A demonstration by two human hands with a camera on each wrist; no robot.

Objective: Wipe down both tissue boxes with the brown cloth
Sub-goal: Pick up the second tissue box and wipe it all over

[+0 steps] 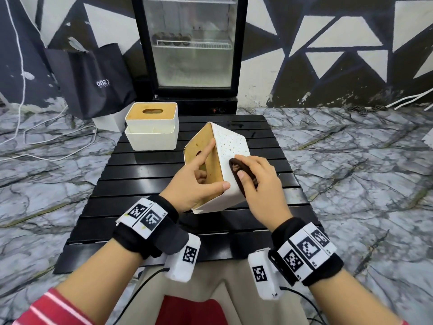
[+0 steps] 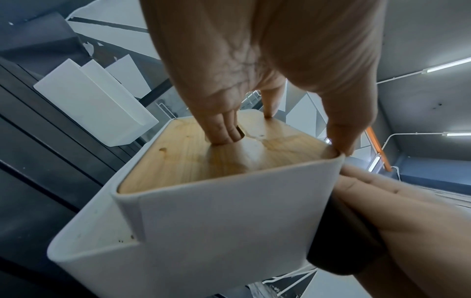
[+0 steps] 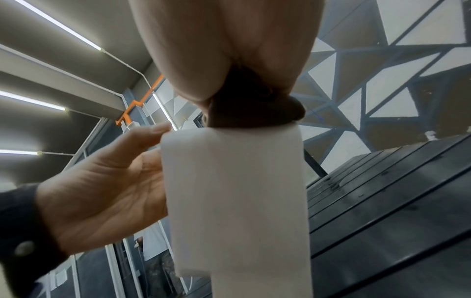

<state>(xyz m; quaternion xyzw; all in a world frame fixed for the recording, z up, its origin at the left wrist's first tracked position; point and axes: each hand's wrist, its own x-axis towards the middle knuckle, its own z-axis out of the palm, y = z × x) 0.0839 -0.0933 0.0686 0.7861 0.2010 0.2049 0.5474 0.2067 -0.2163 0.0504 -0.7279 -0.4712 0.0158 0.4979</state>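
A white tissue box [image 1: 230, 146] with a wooden lid [image 1: 203, 160] stands tipped on its side at the middle of the black slatted table [image 1: 145, 174]. My left hand [image 1: 199, 181] grips it: several fingers are hooked into the lid's slot [image 2: 229, 134], the index finger lies on the wood and the thumb sits on the box's edge. My right hand [image 1: 257, 181] presses the bunched brown cloth [image 1: 241, 172] against the box's white dotted side. The cloth [image 3: 252, 108] shows dark under my palm in the right wrist view. A second white tissue box [image 1: 152, 126] with a wooden lid stands upright at the table's far left.
A glass-door fridge [image 1: 189, 43] stands behind the table. A black shopping bag [image 1: 93, 78] and white cables [image 1: 46, 137] lie on the marble floor at the left. More cables run along the wall at the far right.
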